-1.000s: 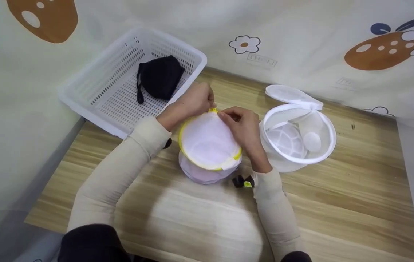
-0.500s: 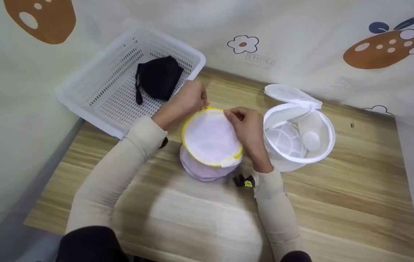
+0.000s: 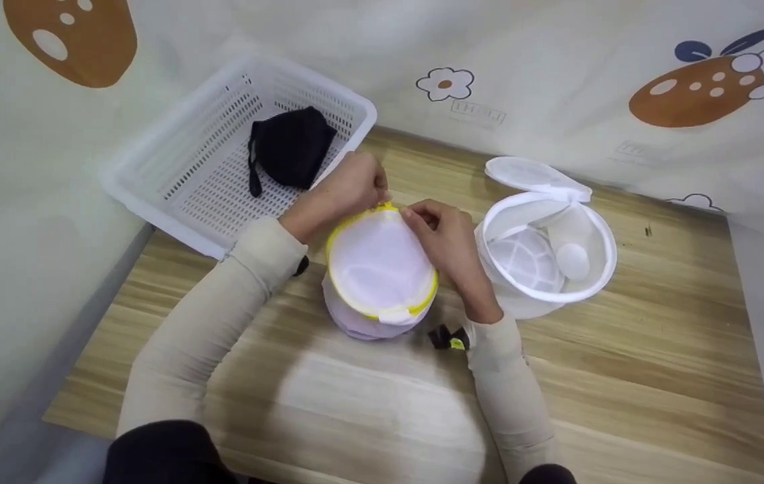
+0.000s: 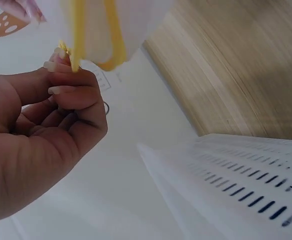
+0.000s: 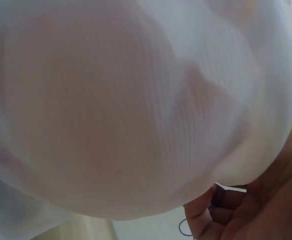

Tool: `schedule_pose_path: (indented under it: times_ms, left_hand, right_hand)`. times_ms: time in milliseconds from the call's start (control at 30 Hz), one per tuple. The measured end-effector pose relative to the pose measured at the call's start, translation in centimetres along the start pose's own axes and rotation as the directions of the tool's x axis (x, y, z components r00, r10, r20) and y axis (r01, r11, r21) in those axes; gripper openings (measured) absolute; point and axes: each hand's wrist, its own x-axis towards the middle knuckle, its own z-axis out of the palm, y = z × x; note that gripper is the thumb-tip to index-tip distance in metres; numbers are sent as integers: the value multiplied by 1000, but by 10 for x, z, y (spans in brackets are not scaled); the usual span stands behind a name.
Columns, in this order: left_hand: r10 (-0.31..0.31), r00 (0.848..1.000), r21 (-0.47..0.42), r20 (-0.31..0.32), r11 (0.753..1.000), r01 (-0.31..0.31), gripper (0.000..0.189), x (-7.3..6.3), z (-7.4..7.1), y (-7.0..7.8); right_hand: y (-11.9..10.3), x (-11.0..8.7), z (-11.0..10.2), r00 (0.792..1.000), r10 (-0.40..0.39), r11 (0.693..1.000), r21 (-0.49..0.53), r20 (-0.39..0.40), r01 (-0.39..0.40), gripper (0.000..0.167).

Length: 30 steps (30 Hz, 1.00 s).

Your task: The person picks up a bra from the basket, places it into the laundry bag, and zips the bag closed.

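Observation:
A round white mesh laundry bag (image 3: 382, 259) with yellow zipper trim stands between both hands in the head view. At its far edge my left hand (image 3: 353, 183) pinches the yellow zipper end. The left wrist view shows that hand (image 4: 51, 115) with thumb and index finger on the yellow piece, other fingers curled. Just right of it, my right hand (image 3: 447, 235) pinches the bag's rim between thumb and index finger. Sheer mesh (image 5: 126, 110) fills most of the right wrist view, with a pinkish shape dimly seen through it. Part of the right hand (image 5: 236, 212) shows below.
At the back left a white perforated basket (image 3: 193, 232) holds a black fabric item (image 3: 293, 148) with a strap. Right of the hands stands a white mesh bag (image 3: 573, 294) with its lid (image 3: 533, 175) flipped back. Patterned cloth (image 3: 556, 101) hangs behind the wooden table (image 3: 664, 376).
The mesh bag has turned slightly, its white tab shifting left along the near rim. Both hands have moved a little left and stay at the zipper edge.

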Motion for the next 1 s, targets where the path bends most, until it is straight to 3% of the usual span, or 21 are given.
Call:
schedule_pose_path:
  times_ms: [233,533,800,1000]
  left_hand:
    - [31,999,39,-9,999,-31,19,1,4,8]
    - [-18,999,7,-47,1000,18,16,0,1,1]
    - [-16,999,-11,-37,1000,15,18,-5,-2,-5]
    - [-5,1000,-24,-19,1000,5,16,-4,-1,-3]
  right_hand:
    - [1,0,3,999,9,1000,-6,-43,-10,18]
    - [1,0,-1,993,83,996,-21,-86,-85,19]
    - [0,-1,-5,994,104,994,-36,-45,-106,19]
    - [1,-1,-6,998,59,998,-35,0,-59,19]
